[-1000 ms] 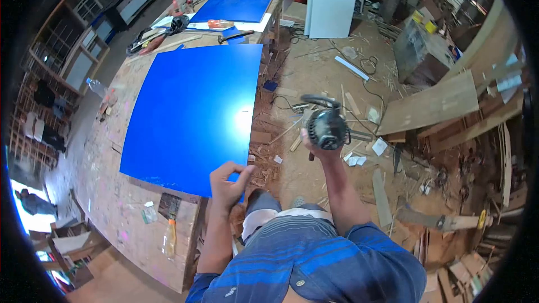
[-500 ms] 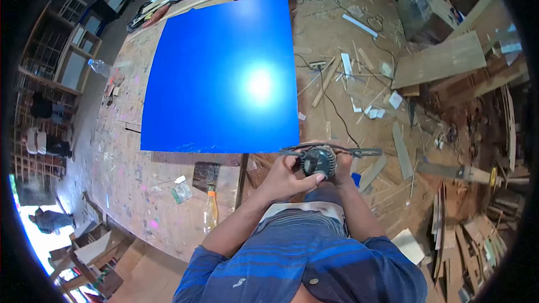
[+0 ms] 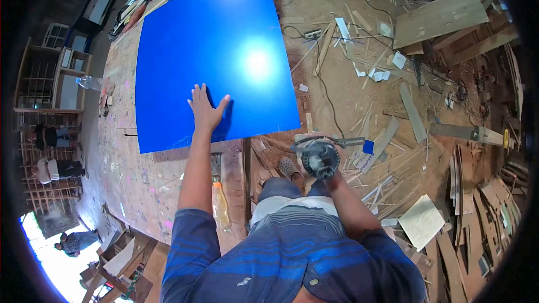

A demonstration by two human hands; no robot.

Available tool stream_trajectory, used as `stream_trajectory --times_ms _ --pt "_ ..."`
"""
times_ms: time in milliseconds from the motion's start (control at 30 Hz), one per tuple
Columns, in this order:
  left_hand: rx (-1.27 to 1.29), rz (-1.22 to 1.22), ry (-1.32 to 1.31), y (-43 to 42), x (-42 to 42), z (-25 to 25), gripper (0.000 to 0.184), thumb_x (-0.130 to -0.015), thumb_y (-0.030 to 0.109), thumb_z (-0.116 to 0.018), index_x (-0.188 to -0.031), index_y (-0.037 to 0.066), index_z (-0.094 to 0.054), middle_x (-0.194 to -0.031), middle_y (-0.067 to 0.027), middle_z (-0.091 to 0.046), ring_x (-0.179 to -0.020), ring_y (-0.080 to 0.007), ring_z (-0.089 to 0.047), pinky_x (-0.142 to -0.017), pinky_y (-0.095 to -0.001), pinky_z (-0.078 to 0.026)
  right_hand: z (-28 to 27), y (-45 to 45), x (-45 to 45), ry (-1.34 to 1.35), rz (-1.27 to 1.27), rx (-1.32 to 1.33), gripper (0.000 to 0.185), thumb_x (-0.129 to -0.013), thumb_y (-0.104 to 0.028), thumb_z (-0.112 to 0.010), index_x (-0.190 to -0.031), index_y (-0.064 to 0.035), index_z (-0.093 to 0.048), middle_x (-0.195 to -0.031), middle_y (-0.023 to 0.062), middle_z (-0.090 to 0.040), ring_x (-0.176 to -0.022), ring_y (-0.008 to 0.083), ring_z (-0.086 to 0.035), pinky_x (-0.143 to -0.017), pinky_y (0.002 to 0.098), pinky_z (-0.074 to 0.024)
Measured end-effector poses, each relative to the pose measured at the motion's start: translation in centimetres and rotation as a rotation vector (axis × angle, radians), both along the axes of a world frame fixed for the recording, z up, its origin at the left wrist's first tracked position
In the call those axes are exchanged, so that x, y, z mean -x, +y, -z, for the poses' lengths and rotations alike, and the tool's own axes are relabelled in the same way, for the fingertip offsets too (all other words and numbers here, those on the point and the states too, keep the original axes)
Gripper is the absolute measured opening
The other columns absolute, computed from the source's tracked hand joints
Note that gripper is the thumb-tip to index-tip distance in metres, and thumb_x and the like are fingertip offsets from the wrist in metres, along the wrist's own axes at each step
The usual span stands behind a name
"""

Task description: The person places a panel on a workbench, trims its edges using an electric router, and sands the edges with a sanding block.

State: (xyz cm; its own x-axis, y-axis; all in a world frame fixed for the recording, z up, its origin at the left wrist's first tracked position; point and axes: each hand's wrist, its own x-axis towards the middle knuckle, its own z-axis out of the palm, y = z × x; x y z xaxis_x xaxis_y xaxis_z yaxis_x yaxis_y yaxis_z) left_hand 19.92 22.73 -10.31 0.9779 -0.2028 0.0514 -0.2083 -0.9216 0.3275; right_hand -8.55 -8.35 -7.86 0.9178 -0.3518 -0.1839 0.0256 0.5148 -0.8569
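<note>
This is a woodworking shop. A long wooden bench (image 3: pixel 132 191), spotted with paint, bears a large blue board (image 3: pixel 196 39), and a power tool (image 3: pixel 320 160) is held near its edge. The dusty brown floor (image 3: pixel 303 3) is littered with wood strips (image 3: pixel 325 50) and white scraps (image 3: pixel 379 76), with a power strip (image 3: pixel 313 34) and a cord (image 3: pixel 330 94) among them. Planks (image 3: pixel 488 207) crowd the right side. At far left stands a wood-framed cabinet (image 3: pixel 69 95), with 3 people (image 3: pixel 49 171) in the background.
</note>
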Motion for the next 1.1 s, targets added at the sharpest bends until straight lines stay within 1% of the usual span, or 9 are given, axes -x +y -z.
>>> stream_trajectory --times_ms 67,100,133,267,367,467,533,600,1100 --pt "-0.168 -0.037 -0.034 0.6 -1.1 1.8 0.117 -0.099 0.080 -0.066 -0.179 0.003 -0.028 -0.186 -0.0291 -0.020 -0.175 -0.0446 -0.011 -0.140 -0.0641 -0.003 3.1 0.3 -1.3 0.050 0.032 -0.525 0.030 -0.106 -0.025 -0.073 -0.122 0.0002 -0.079 -0.108 0.0118 -0.082 -0.098 0.0206 -0.080 -0.086 0.0373 -0.0657" --pt "-0.236 -0.050 -0.044 0.1 -0.8 1.7 0.119 -0.099 0.083 -0.061 -0.180 0.004 -0.023 -0.188 -0.0265 -0.017 -0.176 -0.0423 -0.010 -0.140 -0.0643 -0.004 5.3 0.6 -1.4 0.083 0.022 -0.207 0.027 -0.098 -0.020 -0.080 -0.117 -0.0006 -0.081 -0.108 0.0130 -0.083 -0.095 0.0215 -0.081 -0.083 0.0375 -0.0653" --pt "-0.231 -0.050 -0.049 0.0 -0.9 1.7 0.119 -0.099 0.083 -0.061 -0.180 0.004 -0.024 -0.188 -0.0261 -0.017 -0.176 -0.0423 -0.010 -0.140 -0.0644 -0.004 5.8 1.0 -2.1 0.141 0.032 0.110 0.026 -0.090 -0.016 -0.086 -0.112 -0.0013 -0.083 -0.107 0.0142 -0.083 -0.091 0.0224 -0.081 -0.080 0.0377 -0.0648" --pt "-0.241 -0.055 -0.048 -0.3 -0.7 1.3 0.117 -0.100 0.080 -0.063 -0.180 0.004 -0.024 -0.188 -0.0252 -0.019 -0.175 -0.0421 -0.012 -0.140 -0.0641 -0.006 4.3 -0.3 -3.8 -0.162 0.019 0.699 0.032 -0.076 -0.015 -0.093 -0.103 -0.0008 -0.083 -0.106 0.0185 -0.083 -0.090 0.0324 -0.082 -0.079 0.0419 -0.0641" --pt "-0.247 -0.044 -0.056 -0.3 -0.7 1.1 0.116 -0.101 0.078 -0.064 -0.180 0.004 -0.023 -0.188 -0.0254 -0.019 -0.175 -0.0420 -0.012 -0.140 -0.0636 -0.006 2.1 0.3 -5.8 -0.314 0.060 0.940 0.042 -0.073 -0.019 -0.097 -0.106 -0.0001 -0.080 -0.107 0.0177 -0.083 -0.093 0.0365 -0.081 -0.083 0.0453 -0.0641" --pt "-0.245 -0.035 -0.060 -0.4 -0.7 1.1 0.116 -0.101 0.078 -0.064 -0.180 0.004 -0.023 -0.187 -0.0257 -0.020 -0.175 -0.0420 -0.012 -0.140 -0.0634 -0.007 2.8 0.8 -6.3 -0.293 0.093 0.915 0.016 -0.092 -0.008 -0.083 -0.106 -0.0027 -0.083 -0.113 0.0151 -0.081 -0.101 0.0297 -0.080 -0.086 0.0424 -0.0653" --pt "-0.247 -0.032 -0.059 -0.5 -0.7 1.0 0.115 -0.101 0.077 -0.063 -0.180 0.004 -0.023 -0.187 -0.0259 -0.020 -0.175 -0.0421 -0.012 -0.140 -0.0633 -0.007 2.2 0.9 -6.4 -0.242 0.082 0.819 0.016 -0.085 -0.009 -0.086 -0.101 -0.0051 -0.084 -0.110 0.0144 -0.081 -0.100 0.0313 -0.081 -0.088 0.0438 -0.0658" --pt "-0.246 -0.033 -0.060 -0.5 -0.7 1.1 0.115 -0.102 0.077 -0.063 -0.180 0.003 -0.023 -0.187 -0.0262 -0.019 -0.175 -0.0423 -0.012 -0.140 -0.0632 -0.007 1.8 0.4 -6.8 -0.291 0.101 0.960 0.016 -0.083 -0.008 -0.087 -0.099 -0.0061 -0.084 -0.109 0.0136 -0.081 -0.101 0.0312 -0.081 -0.090 0.0442 -0.0659" --pt "-0.262 -0.018 -0.035 -0.4 -0.8 0.9 0.119 -0.100 0.077 -0.066 -0.180 0.002 -0.021 -0.188 -0.0262 -0.016 -0.175 -0.0433 -0.010 -0.140 -0.0639 -0.005 1.6 0.0 -9.1 -0.300 0.112 0.938 0.021 -0.080 -0.007 -0.088 -0.100 -0.0055 -0.083 -0.104 0.0125 -0.082 -0.099 0.0312 -0.081 -0.089 0.0464 -0.0664"
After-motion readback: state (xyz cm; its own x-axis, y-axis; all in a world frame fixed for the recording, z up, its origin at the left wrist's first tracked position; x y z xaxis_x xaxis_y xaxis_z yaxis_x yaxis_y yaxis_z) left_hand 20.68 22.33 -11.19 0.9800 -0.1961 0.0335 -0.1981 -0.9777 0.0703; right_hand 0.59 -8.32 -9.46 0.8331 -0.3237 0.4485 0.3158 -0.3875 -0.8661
